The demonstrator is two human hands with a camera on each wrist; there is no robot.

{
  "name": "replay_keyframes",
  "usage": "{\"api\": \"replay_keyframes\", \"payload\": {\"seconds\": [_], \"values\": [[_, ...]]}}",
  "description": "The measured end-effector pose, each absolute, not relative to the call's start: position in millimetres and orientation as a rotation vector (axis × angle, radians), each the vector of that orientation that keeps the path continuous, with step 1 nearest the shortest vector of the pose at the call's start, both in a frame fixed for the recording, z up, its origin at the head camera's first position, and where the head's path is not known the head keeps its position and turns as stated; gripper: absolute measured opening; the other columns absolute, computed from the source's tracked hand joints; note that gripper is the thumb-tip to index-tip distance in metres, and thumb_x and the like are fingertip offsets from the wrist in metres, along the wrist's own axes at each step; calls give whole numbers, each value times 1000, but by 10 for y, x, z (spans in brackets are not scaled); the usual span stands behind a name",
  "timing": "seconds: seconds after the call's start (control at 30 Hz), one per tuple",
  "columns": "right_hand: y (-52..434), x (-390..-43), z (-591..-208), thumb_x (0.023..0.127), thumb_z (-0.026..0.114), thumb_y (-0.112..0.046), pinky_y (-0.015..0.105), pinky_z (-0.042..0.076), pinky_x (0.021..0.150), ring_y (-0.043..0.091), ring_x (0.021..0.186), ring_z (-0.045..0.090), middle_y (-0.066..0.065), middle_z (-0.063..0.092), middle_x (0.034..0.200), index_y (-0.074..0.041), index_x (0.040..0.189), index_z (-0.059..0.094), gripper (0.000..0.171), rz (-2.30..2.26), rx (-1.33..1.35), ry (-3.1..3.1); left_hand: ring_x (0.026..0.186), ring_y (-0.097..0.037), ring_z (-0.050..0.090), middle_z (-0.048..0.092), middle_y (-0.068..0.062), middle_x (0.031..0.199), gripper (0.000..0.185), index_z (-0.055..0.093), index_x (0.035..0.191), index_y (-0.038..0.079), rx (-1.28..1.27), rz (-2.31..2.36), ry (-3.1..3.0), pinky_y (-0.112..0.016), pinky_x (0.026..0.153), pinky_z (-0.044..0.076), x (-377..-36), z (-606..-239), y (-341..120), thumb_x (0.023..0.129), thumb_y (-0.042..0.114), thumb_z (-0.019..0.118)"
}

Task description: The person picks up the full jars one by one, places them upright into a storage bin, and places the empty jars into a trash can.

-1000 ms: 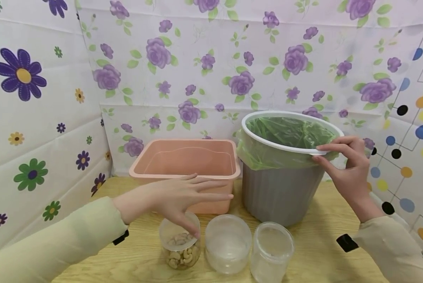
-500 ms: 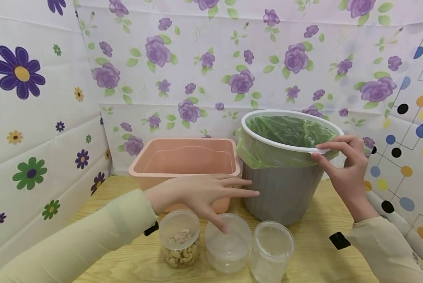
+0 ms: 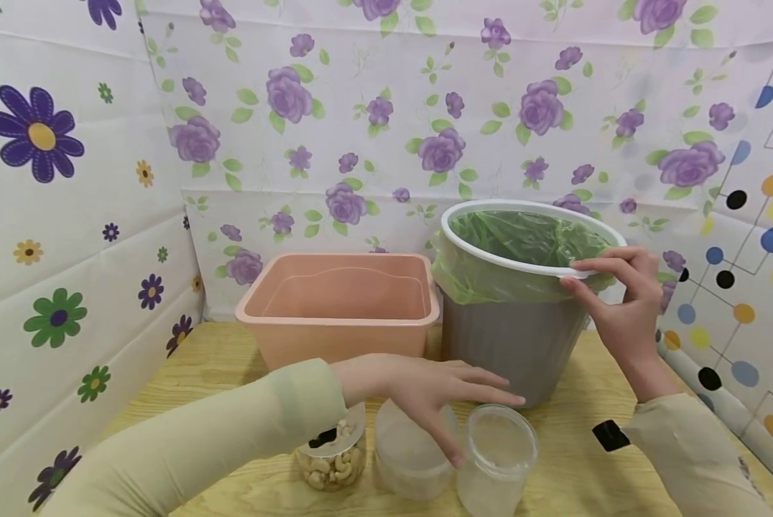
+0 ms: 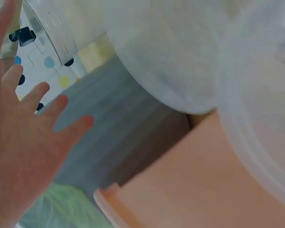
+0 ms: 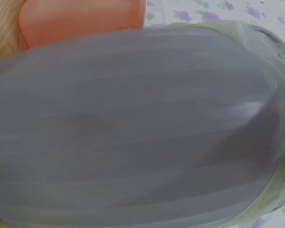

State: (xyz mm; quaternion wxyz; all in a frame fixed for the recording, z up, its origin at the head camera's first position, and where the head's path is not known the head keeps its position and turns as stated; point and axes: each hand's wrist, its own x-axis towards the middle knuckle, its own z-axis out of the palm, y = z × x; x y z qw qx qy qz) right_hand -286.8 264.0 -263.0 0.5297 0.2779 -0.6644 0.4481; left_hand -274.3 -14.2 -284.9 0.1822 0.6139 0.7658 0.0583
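My left hand (image 3: 451, 395) hovers with straight, spread fingers over the middle clear jar (image 3: 409, 452), its thumb tip at the rim of the right clear jar (image 3: 496, 456). In the left wrist view the hand (image 4: 23, 142) is open and holds nothing. A jar of cashews (image 3: 333, 459) stands to the left, partly behind my sleeve. My right hand (image 3: 609, 287) pinches the white rim of the grey bin (image 3: 512, 345), which is lined with a green bag (image 3: 529, 240). The right wrist view is filled by the bin's ribbed wall (image 5: 133, 123).
A pink plastic tub (image 3: 341, 301) stands behind the jars, left of the bin, on the wooden table (image 3: 587, 459). Flowered cloth walls close in the back and both sides.
My left hand has moved right, from over the cashew jar to over the middle and right jars. My right hand stays on the bin's rim.
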Motion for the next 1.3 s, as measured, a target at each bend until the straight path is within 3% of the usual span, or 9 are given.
{"api": "replay_keyframes", "payload": {"seconds": [0.37, 0.7, 0.87, 1.3], "values": [[2687, -2937, -2664, 76, 83, -5, 23, 27, 99, 1, 103, 42, -22, 54, 100, 10, 91, 72, 23, 1086, 638, -1640, 152, -6, 13, 10, 9, 166, 103, 13, 159, 35, 1719, 175, 2120, -29, 123, 20, -2813, -3001, 169, 81, 46, 79], [2683, -2911, -2662, 75, 81, 1, 22, 28, 98, 2, 104, 43, -21, 54, 99, 9, 92, 73, 21, 1111, 612, -1653, 129, -5, 38, 42, 5, 146, 98, 34, 154, 27, 1825, -28, 2177, -13, 106, 30, -2828, -3019, 334, 73, 49, 84], [2693, -2882, -2647, 76, 81, 3, 21, 29, 98, 2, 105, 43, -20, 55, 100, 9, 93, 73, 21, 1123, 616, -1668, 124, -4, 38, 44, 4, 143, 94, 39, 152, 26, 1854, -34, 2165, -12, 103, 30, -2851, -3007, 356, 73, 48, 85], [2768, -2835, -2623, 77, 77, 10, 22, 27, 99, 6, 108, 41, -16, 57, 103, 9, 96, 74, 19, 1112, 690, -1724, 130, -6, 37, 43, 3, 145, 88, 42, 148, 25, 1893, -13, 2110, -15, 107, 28, -2856, -2795, 335, 73, 37, 87]]}}
